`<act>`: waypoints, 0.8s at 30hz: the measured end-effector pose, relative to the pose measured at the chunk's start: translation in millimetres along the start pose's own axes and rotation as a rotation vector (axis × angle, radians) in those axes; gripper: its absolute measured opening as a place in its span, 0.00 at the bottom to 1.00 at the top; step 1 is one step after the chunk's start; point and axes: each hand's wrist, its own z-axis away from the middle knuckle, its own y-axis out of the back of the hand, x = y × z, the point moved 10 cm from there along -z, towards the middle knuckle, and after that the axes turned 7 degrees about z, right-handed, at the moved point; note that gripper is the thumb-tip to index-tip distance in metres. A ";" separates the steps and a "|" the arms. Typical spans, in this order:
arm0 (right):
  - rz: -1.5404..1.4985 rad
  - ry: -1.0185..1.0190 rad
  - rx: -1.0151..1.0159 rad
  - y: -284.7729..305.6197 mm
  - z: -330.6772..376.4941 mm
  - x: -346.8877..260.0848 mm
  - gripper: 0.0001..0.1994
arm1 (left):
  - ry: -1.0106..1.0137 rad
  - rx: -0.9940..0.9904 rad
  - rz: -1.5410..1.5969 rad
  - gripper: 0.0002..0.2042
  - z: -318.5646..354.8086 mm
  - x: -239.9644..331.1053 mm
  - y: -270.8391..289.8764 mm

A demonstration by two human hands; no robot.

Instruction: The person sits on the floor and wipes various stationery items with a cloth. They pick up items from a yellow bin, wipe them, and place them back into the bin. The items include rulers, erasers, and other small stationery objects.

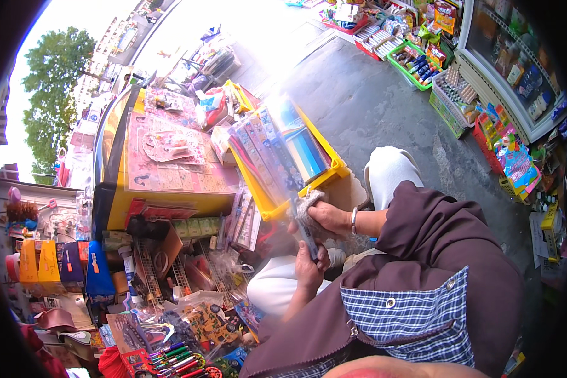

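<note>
Near the centre of the frame, the left hand [310, 269] clenches around the lower end of a long, flat, clear-wrapped pack [304, 232]. Just above it, the right hand [326, 217], a metal bangle at its wrist, presses a crumpled grey cloth [307, 208] against the pack, fingers closed on the cloth. Directly above stands a yellow plastic tray [337, 169] of similar long packs.

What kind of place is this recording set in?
Most likely an outdoor street stall selling stationery and toys: a yellow tray of packaged pens, pavement lined with goods baskets, and both hands, left hand and right hand, holding one packet.
</note>
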 end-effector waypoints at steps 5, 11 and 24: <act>-0.060 -0.203 -0.164 -25.8 8.3 25.0 0.19 | -0.143 0.187 -0.105 0.24 -1.4 14.8 5.9; 0.390 0.183 0.035 -6.4 -2.3 -1.7 0.09 | -0.215 0.153 -0.490 0.23 -5.4 44.6 17.5; -0.391 -0.353 -0.174 -32.1 22.6 -16.6 0.18 | -0.223 -0.093 -0.125 0.23 -16.7 61.6 -16.6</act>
